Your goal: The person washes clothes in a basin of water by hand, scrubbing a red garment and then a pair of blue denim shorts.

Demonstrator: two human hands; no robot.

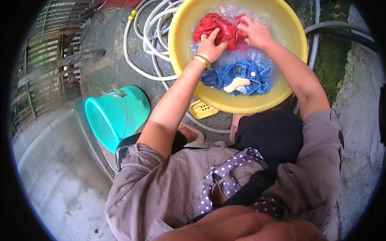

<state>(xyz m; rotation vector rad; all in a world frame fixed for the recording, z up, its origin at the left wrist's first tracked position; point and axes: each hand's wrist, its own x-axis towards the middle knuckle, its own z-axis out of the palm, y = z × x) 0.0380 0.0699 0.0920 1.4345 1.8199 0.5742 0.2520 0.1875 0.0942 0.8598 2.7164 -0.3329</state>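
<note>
A wet red garment [219, 30] lies bunched in sudsy water in a round yellow basin [179, 60]. On its near edge rests my left hand [211, 46], fingers spread and thumb apart, with a gold bangle [202, 61] at the wrist. My right hand [257, 33] touches the garment's right side with loosely bent, parted fingers, slightly blurred; the cloth under the fingertips is partly hidden. Nearer to me in the same basin lie a blue striped garment [259, 78] with a white button and, on top of it, a pale cream bar that looks like soap [236, 84].
A turquoise bucket [138, 102] leans tipped on its side at the left. A yellow slotted soap dish [204, 109] sits below the basin. White hose [138, 70] coils left of the basin. Grey pipes [315, 44] run along the right, beside a mossy wall edge.
</note>
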